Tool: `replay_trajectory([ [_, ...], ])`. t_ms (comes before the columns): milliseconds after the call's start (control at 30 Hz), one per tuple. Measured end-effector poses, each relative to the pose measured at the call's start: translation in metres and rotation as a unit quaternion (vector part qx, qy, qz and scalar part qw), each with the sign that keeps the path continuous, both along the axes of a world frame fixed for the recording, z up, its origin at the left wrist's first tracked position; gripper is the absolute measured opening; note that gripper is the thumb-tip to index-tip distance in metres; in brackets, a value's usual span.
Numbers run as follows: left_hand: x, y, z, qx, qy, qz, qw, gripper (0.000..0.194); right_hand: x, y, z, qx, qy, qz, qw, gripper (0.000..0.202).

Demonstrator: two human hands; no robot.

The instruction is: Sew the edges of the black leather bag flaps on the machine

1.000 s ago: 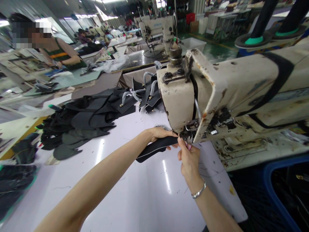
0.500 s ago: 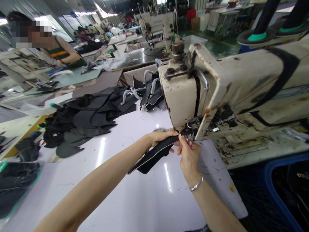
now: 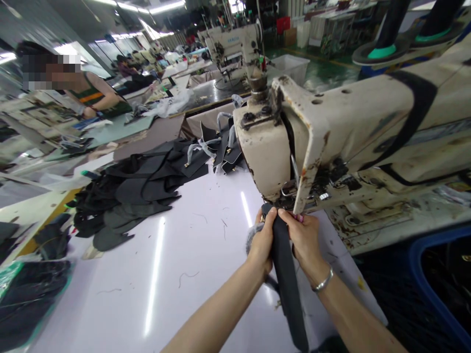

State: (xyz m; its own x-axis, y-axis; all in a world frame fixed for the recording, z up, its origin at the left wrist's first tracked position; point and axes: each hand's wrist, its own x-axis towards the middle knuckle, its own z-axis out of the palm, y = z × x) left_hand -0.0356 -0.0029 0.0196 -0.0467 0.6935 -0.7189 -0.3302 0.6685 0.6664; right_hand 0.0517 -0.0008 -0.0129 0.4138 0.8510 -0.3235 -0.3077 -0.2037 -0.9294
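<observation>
A long dark fabric piece (image 3: 289, 284) runs from under the head of a worn cream sewing machine (image 3: 267, 152) down toward me. My left hand (image 3: 263, 242) pinches its left edge close to the presser foot. On the opposite edge, my right hand (image 3: 303, 240) grips it with thumb and fingers, a bracelet on the wrist. Beside my left hand shows a grey plastic-wrapped loop (image 3: 252, 238), partly hidden by that hand. The needle area lies behind my fingertips and cannot be made out.
Dark cut pieces (image 3: 140, 181) lie heaped on the white table (image 3: 191, 294), with wrapped-handle pieces (image 3: 224, 147) behind them. A blue bin (image 3: 415, 264) stands at right. Across the way a co-worker (image 3: 99, 95) sits, and a second sewing machine (image 3: 235, 44) stands behind.
The fabric piece has swung from slanting left to pointing toward me, and its plain face now shows. Both hands have shifted along with it, the left one coming nearer to me.
</observation>
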Motion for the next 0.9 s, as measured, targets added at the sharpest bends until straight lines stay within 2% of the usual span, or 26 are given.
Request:
replay_trajectory([
  [167, 0.029, -0.011, 0.000, 0.035, -0.054, 0.125, 0.990, 0.061, 0.021, 0.003, 0.011, -0.020, 0.007, 0.058, 0.998, 0.029],
  [267, 0.037, -0.012, 0.003, 0.064, -0.057, 0.169, 0.982, 0.058, 0.027, 0.004, 0.015, -0.014, 0.008, 0.080, 0.997, 0.025],
  [433, 0.040, -0.011, 0.000, 0.067, -0.061, 0.184, 0.979, 0.062, 0.033, 0.004, 0.020, -0.005, -0.043, 0.092, 0.995, 0.020],
  [600, 0.039, -0.006, -0.006, 0.106, -0.060, 0.188, 0.975, 0.066, 0.035, 0.006, 0.024, -0.010, -0.078, 0.091, 0.993, 0.019],
  [900, 0.035, 0.008, -0.008, 0.122, -0.060, 0.185, 0.973, 0.067, 0.036, 0.008, 0.020, -0.014, -0.066, 0.101, 0.993, 0.023],
])
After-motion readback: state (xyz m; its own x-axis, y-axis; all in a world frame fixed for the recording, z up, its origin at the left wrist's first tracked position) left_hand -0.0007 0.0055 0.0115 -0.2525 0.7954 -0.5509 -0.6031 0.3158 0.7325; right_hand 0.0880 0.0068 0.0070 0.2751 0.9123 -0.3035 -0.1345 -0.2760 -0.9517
